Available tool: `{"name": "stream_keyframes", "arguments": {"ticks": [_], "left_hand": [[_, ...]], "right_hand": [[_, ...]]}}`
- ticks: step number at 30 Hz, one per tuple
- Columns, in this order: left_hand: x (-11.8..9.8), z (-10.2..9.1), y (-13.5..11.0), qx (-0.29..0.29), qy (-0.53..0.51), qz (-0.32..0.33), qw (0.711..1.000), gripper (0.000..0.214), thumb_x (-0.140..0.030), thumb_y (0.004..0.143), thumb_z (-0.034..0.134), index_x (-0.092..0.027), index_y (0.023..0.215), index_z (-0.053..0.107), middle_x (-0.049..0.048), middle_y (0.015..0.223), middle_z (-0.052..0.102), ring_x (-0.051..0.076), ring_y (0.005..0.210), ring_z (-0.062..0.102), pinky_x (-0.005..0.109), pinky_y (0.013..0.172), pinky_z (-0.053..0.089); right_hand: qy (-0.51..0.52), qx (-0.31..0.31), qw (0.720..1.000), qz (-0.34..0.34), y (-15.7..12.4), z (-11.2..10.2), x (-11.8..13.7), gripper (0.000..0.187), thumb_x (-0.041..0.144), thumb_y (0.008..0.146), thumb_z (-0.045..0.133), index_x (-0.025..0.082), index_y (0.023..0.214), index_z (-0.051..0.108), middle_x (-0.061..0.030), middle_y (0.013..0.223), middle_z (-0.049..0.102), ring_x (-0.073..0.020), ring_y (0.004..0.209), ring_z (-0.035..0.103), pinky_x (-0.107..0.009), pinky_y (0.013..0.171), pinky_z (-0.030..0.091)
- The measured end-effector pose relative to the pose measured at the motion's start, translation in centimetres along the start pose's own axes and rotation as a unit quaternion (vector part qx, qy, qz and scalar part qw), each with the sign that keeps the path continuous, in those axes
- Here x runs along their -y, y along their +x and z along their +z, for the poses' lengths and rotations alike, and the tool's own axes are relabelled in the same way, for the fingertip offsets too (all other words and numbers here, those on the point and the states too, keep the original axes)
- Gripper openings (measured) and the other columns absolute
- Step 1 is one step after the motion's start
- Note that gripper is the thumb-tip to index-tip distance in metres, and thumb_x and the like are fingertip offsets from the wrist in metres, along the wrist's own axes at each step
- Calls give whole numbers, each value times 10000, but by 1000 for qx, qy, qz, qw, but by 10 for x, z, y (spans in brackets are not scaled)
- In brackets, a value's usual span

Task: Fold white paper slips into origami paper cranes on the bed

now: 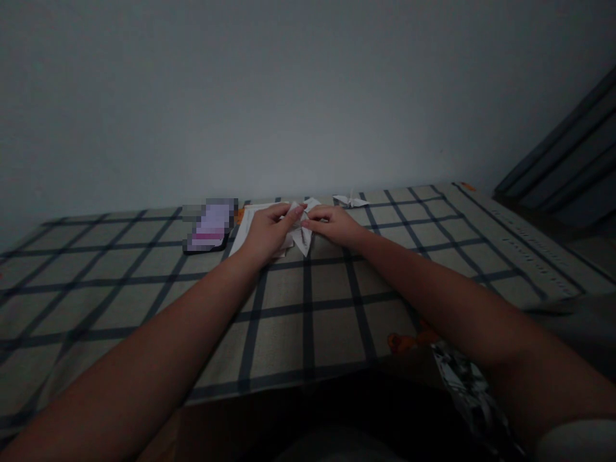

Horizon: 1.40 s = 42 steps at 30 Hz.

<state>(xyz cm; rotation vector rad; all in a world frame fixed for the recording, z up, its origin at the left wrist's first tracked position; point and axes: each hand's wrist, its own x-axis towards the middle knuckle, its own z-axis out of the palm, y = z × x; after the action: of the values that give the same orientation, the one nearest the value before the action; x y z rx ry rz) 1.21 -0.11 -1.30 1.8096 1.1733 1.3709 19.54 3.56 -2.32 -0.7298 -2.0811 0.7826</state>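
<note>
Both my hands meet at the far middle of a checked tablecloth [308, 301]. My left hand [268, 231] and my right hand [333, 224] pinch a small folded white paper piece [303, 239] between their fingertips. The paper's pointed end hangs toward me. Under my left hand lies a flat white sheet [245, 226]. The light is dim and fine folds are hard to make out.
A phone with a lit, blurred screen [210, 226] lies left of the sheet. A small folded white paper figure [350, 201] sits beyond my right hand near the wall. Dark striped fabric [563, 167] rises at the right. A patterned item [462, 378] lies at the near table edge.
</note>
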Motion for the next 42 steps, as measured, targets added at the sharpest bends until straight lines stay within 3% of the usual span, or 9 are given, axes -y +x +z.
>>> {"name": "stream_keyframes", "arguments": {"ticks": [5, 14, 22, 27, 35, 42], "left_hand": [[-1, -1, 0, -12, 22, -3, 1000, 385, -540, 801, 664, -169, 715, 719, -7, 613, 566, 137, 614, 495, 255, 557, 342], [2, 1, 1, -7, -42, -23, 999, 385, -524, 792, 682, -165, 903, 765, 48, 826, 705, 184, 806, 605, 272, 702, 432], [-3, -1, 0, -14, -11, -23, 1000, 367, -525, 769, 701, -162, 742, 735, 16, 676, 647, 147, 645, 539, 257, 574, 378], [-2, -1, 0, -23, -22, -34, 999, 382, -529, 743, 725, -150, 773, 758, 20, 652, 644, 135, 592, 510, 253, 535, 341], [-1, 0, 2, -50, -68, -59, 995, 395, -522, 688, 776, -168, 862, 780, 58, 849, 735, 161, 708, 603, 252, 611, 421], [-1, 1, 3, -59, -72, -73, 993, 375, -500, 658, 804, -173, 840, 781, 55, 840, 737, 160, 720, 615, 256, 649, 444]], "right_hand": [[2, 16, 1000, 7, 0, 1, 1, 230, 391, 852, 612, 185, 823, 710, -28, 869, 708, -169, 864, 611, -305, 848, 445], [5, 19, 1000, -5, 0, 1, 0, 250, 397, 859, 611, 173, 803, 708, -38, 858, 698, -171, 866, 608, -304, 848, 438], [8, 33, 999, -3, 0, 1, 0, 228, 379, 867, 614, 177, 833, 713, -37, 878, 705, -157, 861, 616, -292, 839, 447], [6, 36, 999, -13, -1, 1, 0, 211, 364, 876, 611, 184, 835, 714, -40, 895, 716, -166, 877, 627, -301, 853, 454], [-16, 39, 999, -20, 0, 1, -3, 229, 357, 887, 591, 174, 822, 712, -38, 889, 718, -166, 888, 620, -309, 874, 445], [-11, 48, 998, -30, 0, 2, -5, 249, 385, 886, 595, 171, 842, 717, -43, 910, 712, -168, 909, 621, -304, 885, 442]]}}
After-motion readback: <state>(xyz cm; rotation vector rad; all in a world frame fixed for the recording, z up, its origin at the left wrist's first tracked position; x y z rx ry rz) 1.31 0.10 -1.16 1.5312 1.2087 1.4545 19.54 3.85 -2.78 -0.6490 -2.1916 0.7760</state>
